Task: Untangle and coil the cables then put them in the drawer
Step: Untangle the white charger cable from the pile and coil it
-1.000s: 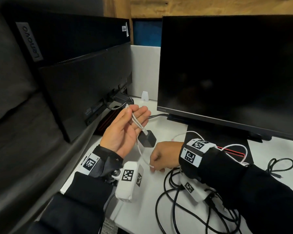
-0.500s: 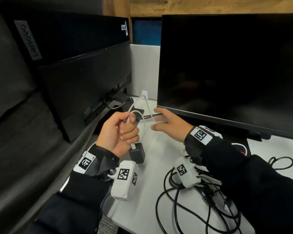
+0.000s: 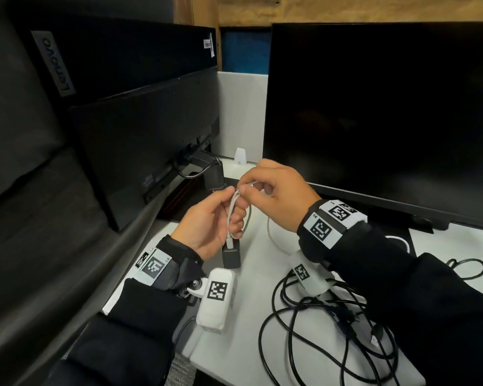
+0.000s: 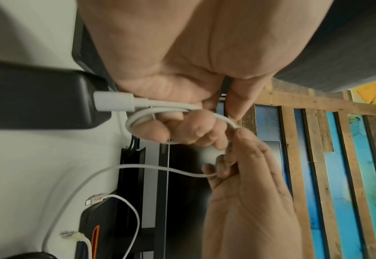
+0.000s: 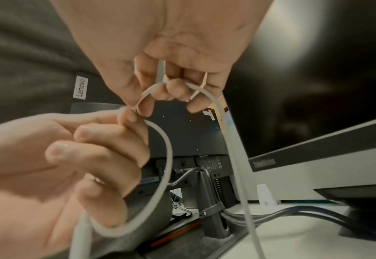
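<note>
White charging cable [image 3: 236,215] is the item in hand: your left hand [image 3: 209,227] has its fingers curled round the first loops of it, held above the white desk [image 3: 251,296], with the black power adapter [image 3: 231,256] hanging just below the fist on the cable's white plug [image 4: 114,101]. Your right hand [image 3: 273,193] pinches the same cable at the top of the loop, touching the left fingertips, and the free length runs down from it to the desk. Judge the coil as begun but not closed: only a few small turns are formed, and a long slack run with its far connector [image 4: 94,200] lies on the desk beside the monitor stand. The black cables [image 3: 318,330] lie in a loose tangle on the desk under your right forearm, untouched, and a small black cable loop [image 3: 466,270] sits well apart at the right edge. These remain to be separated and wound. No drawer shows in any view, so nothing can be said of its contents; stowing is judged not yet done for the cables in view. Two dark monitors [image 3: 374,107] stand behind the work area.
</note>
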Demonstrator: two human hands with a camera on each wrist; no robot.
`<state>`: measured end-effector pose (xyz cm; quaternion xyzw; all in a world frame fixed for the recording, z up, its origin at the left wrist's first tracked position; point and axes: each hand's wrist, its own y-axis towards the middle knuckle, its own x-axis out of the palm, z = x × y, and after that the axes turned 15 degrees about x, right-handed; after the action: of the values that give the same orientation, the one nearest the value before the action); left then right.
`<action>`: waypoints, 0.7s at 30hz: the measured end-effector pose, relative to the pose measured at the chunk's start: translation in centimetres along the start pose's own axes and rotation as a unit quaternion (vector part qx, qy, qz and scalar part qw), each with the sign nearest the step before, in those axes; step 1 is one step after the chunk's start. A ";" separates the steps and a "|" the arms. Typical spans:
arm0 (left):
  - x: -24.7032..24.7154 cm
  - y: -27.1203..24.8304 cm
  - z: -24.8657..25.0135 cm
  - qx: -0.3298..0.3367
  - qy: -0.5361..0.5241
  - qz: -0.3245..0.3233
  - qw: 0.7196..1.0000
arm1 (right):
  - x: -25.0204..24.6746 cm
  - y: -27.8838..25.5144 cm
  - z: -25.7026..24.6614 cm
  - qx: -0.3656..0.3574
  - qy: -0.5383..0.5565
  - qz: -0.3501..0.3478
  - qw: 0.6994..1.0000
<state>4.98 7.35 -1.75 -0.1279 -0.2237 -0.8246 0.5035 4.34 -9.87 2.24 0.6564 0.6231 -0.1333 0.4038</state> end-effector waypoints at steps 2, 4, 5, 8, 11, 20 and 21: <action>0.1 0.0 -0.2 -0.004 0.005 0.003 1.000 | -0.3 0.0 -0.6 -0.007 0.013 -0.014 1.000; 0.1 0.1 -0.4 0.008 0.012 0.021 1.000 | -0.6 -0.2 -1.4 -0.015 0.022 -0.044 0.999; 0.0 0.2 -0.4 0.019 0.013 0.036 0.999 | -0.8 -0.3 -1.9 -0.010 0.033 -0.066 0.997; -0.5 0.3 -0.4 0.054 -0.009 0.085 0.995 | -1.4 -1.0 -2.7 0.031 0.045 -0.157 0.986; -0.7 0.5 0.1 0.089 -0.036 0.124 0.988 | -1.9 -1.4 -2.0 0.083 -0.016 -0.261 0.962; -0.2 0.4 0.3 0.115 0.023 0.110 0.987 | -0.8 -3.0 -2.0 0.122 -0.054 -0.345 0.929; -0.2 0.4 0.1 0.111 0.039 0.107 0.987 | -1.1 -2.9 -2.4 0.108 -0.040 -0.321 0.940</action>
<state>5.41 7.43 -1.72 -0.0615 -0.2792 -0.7402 0.6085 0.61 -9.27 3.47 0.4555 0.7659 -0.3482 0.2910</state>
